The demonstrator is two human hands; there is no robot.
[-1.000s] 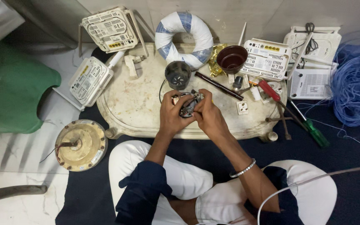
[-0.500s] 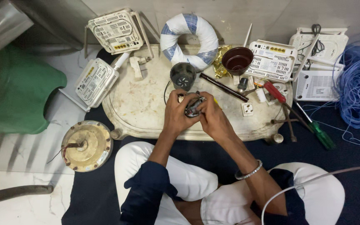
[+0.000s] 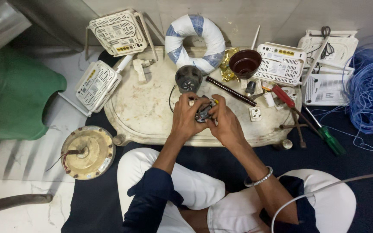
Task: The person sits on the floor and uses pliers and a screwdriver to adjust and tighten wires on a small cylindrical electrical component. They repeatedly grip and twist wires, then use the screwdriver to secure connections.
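Small grey metal part [image 3: 204,112]: gripped between left hand [image 3: 188,118] and right hand [image 3: 223,121], both closed together on it, raised just above the low white table [image 3: 150,112] for close work; likely a motor piece. Dark cylindrical housing [image 3: 188,79] just beyond; screwdrivers [image 3: 308,118] right.

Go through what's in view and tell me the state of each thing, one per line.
Left hand: gripping the small metal part.
Right hand: gripping the same part.
Brown bowl: upright on the tray.
Red-handled screwdriver: lying flat.
Green-handled screwdriver: lying on the floor.
Blue cable: loosely tangled.
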